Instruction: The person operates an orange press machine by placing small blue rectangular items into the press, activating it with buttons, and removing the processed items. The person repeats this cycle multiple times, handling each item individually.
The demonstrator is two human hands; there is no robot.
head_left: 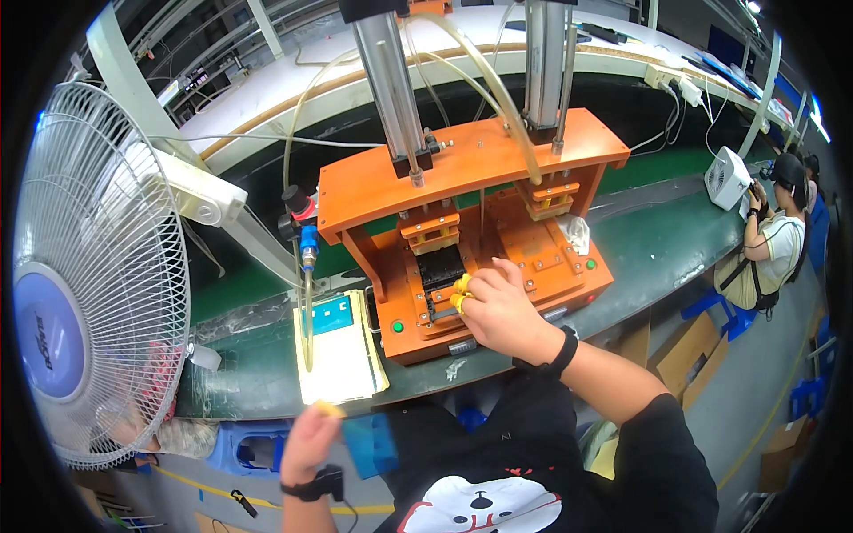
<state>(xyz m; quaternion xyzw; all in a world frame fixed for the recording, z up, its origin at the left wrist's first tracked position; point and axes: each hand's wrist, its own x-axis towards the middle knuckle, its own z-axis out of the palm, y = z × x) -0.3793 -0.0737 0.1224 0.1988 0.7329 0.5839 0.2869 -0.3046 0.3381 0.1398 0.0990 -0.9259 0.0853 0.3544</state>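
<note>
My right hand, with yellow finger cots on its fingertips, reaches to the left station of an orange two-station press. Its fingers are bent together at the near right edge of a black flat piece lying in the fixture; what they grip, if anything, is hidden. Below the bench edge, my left hand is pinched and slightly blurred, a yellow cot at its fingertip. From its fingers a translucent blue film sheet appears to hang in front of my lap.
Left of the press lies a stack of pale yellow sheets with a blue card on top. A large fan stands at far left. A crumpled white cloth rests on the press's right. Another person sits at far right.
</note>
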